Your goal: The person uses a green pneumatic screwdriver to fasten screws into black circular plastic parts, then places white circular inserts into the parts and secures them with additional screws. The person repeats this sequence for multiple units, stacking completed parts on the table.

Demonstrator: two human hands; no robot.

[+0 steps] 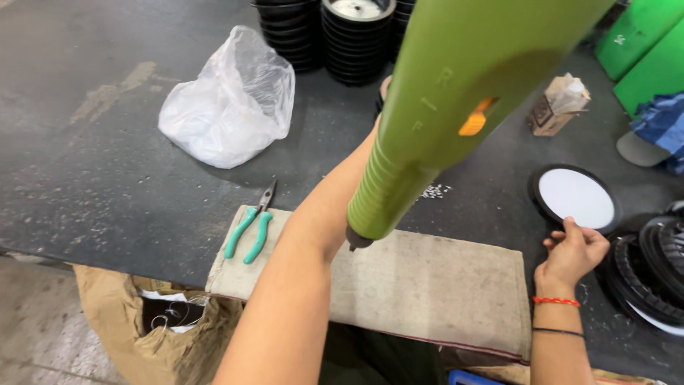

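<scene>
While the disc [576, 197] rim is pinched by right fingers [568, 227], left fingers stay hidden; the driver [456, 100] could slip.

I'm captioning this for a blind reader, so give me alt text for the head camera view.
A green power screwdriver hangs over a beige cloth pad on a dark workbench, while the right hand touches a round black-rimmed white disc. The left forearm reaches forward, its hand hidden behind the tool; teal-handled pliers and a white plastic bag lie nearby.
</scene>
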